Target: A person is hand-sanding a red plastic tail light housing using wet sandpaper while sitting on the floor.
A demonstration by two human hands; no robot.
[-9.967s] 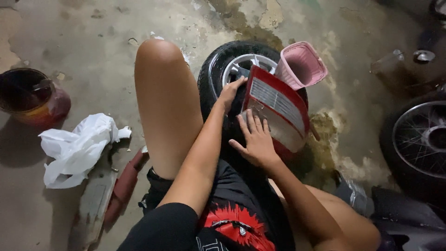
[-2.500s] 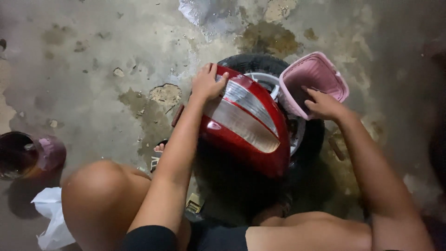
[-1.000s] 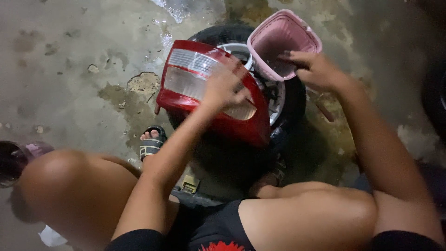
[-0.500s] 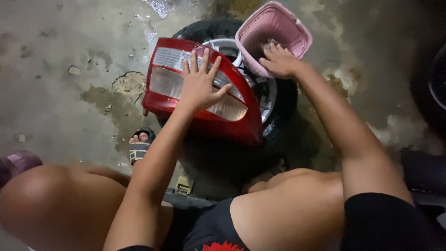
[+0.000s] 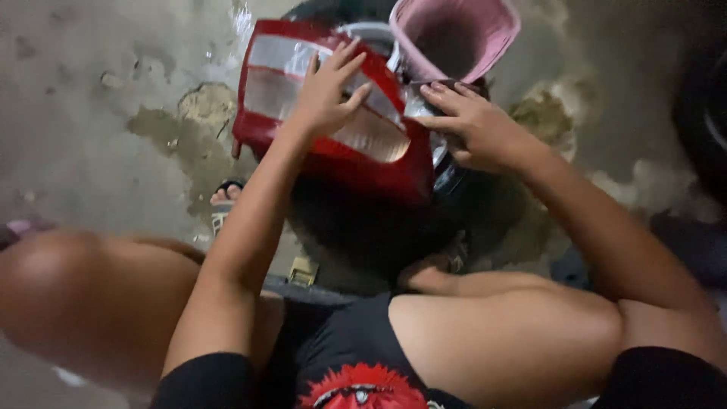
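Observation:
A red car tail light (image 5: 326,144) with clear and silver panels lies across a black tyre on a silver wheel (image 5: 363,220). My left hand (image 5: 327,89) rests flat on the lens, fingers spread. My right hand (image 5: 473,125) sits at the light's right end, fingers curled toward its edge; whether it grips anything I cannot tell. A pink plastic basket (image 5: 453,34) stands on the tyre just beyond my right hand.
Stained, cracked concrete floor (image 5: 113,113) lies to the left. My bare knees fill the bottom of the view, and a sandalled foot (image 5: 225,198) shows by the tyre. Another dark wheel (image 5: 704,121) is at the right edge.
My right hand has left the pink basket's rim and come down to the right end of the tail light. My left hand stays spread on the lens.

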